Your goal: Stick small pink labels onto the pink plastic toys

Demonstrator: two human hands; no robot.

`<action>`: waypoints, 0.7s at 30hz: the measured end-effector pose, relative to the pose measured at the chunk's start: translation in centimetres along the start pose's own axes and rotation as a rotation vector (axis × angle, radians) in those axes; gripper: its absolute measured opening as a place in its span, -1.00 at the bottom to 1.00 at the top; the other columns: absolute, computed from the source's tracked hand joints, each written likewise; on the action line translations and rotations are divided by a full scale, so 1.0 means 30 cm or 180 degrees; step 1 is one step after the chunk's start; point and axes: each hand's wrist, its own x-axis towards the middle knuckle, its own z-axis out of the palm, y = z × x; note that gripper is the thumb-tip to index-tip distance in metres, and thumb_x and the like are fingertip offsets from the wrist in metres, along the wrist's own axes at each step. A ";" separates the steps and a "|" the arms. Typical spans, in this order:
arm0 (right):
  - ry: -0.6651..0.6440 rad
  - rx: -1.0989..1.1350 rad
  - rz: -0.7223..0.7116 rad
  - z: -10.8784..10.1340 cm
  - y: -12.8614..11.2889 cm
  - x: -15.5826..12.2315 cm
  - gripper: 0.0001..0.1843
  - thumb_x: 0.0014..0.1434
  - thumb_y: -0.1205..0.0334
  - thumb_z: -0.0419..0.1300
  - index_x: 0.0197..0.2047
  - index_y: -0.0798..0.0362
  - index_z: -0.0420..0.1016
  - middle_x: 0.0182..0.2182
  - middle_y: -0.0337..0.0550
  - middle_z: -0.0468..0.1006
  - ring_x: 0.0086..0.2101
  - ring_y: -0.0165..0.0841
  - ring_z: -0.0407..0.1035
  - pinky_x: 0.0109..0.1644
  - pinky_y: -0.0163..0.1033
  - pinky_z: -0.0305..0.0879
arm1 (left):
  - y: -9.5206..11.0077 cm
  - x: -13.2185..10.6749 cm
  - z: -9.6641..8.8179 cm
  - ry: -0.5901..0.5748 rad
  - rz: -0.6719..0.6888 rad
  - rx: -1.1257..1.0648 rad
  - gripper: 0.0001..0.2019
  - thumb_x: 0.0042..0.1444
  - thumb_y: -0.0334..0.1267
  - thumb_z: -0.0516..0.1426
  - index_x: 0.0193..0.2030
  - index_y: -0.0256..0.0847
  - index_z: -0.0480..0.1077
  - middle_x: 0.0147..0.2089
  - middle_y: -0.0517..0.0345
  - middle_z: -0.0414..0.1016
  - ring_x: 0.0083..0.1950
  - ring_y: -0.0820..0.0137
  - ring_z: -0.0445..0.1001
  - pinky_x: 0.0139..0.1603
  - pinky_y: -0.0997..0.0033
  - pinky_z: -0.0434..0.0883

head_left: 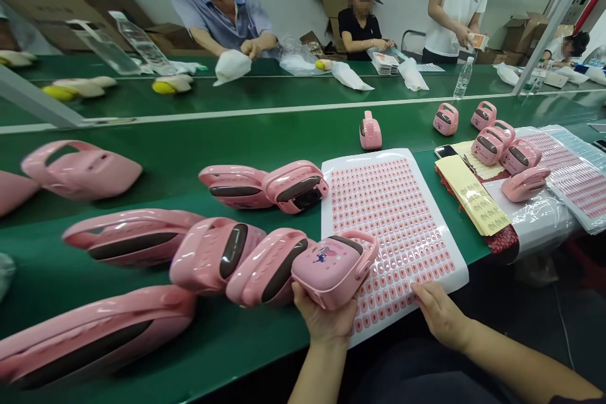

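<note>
My left hand is wrapped around a small pink device with a carry handle, fingers beneath it. A small printed picture decorates its front, and a dark strip runs along its top. It is held tilted over the left edge of a white sticker sheet, which is covered in rows of small pink-and-red stickers. At the sheet's lower right edge, my right hand has its fingers pinched together on the sheet. Whether a loose sticker is between those fingertips is too small to tell. Several similar pink devices lie to the left.
More pink devices stand at the right, near yellow label sheets and further sticker sheets. A water bottle stands beyond them. Across the green table, several people work among white wrapped items.
</note>
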 end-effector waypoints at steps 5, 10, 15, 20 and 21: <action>0.0223 0.0123 0.0331 0.014 -0.018 -0.008 -0.44 0.27 0.43 -0.08 0.30 -0.14 0.05 -0.29 -0.08 0.51 -0.36 -0.24 0.45 -0.30 -0.07 0.54 | -0.013 -0.003 0.014 0.0128 0.0100 0.0045 -0.47 0.06 0.02 0.11 0.21 0.19 0.21 0.12 0.20 0.48 0.03 0.12 0.48 -0.10 0.04 0.48; 0.0373 0.0926 0.1150 0.020 -0.036 0.000 -0.50 0.23 0.37 0.00 0.22 -0.14 0.17 -0.33 -0.15 0.43 -0.39 -0.32 0.45 -0.31 -0.15 0.53 | -0.034 -0.012 0.014 0.0281 0.0170 0.0349 -0.45 -0.08 0.04 0.23 0.11 0.14 0.33 0.06 0.18 0.53 0.04 0.09 0.47 -0.05 0.03 0.46; 0.0100 0.1951 0.2063 -0.050 -0.015 0.097 -0.51 0.06 0.37 0.18 0.08 -0.08 0.27 -0.36 -0.23 0.40 -0.45 -0.39 0.45 -0.43 -0.27 0.44 | -0.007 -0.045 0.006 0.0088 0.0414 0.1617 -0.25 -0.37 -0.23 0.42 0.08 -0.07 0.39 0.07 0.05 0.49 0.15 0.04 0.38 -0.01 0.23 0.45; 0.0029 0.3160 0.2317 -0.168 -0.043 0.338 -0.49 -0.04 0.24 0.32 0.00 -0.07 0.29 -0.31 -0.26 0.36 -0.44 -0.46 0.39 -0.36 -0.27 0.41 | 0.029 -0.094 0.051 -0.0908 0.0870 0.3414 -0.06 -0.56 -0.57 0.40 0.13 -0.11 0.35 0.14 -0.08 0.41 0.18 -0.02 0.34 0.12 0.12 0.35; -0.0184 0.3303 0.2352 -0.180 -0.059 0.381 -0.47 -0.07 0.25 0.34 -0.01 -0.08 0.29 -0.31 -0.27 0.35 -0.43 -0.47 0.38 -0.37 -0.29 0.39 | 0.031 -0.102 0.063 -0.1275 0.0962 0.3944 -0.07 -0.48 -0.52 0.40 0.17 -0.06 0.30 0.15 -0.09 0.40 0.16 -0.03 0.37 0.11 0.05 0.35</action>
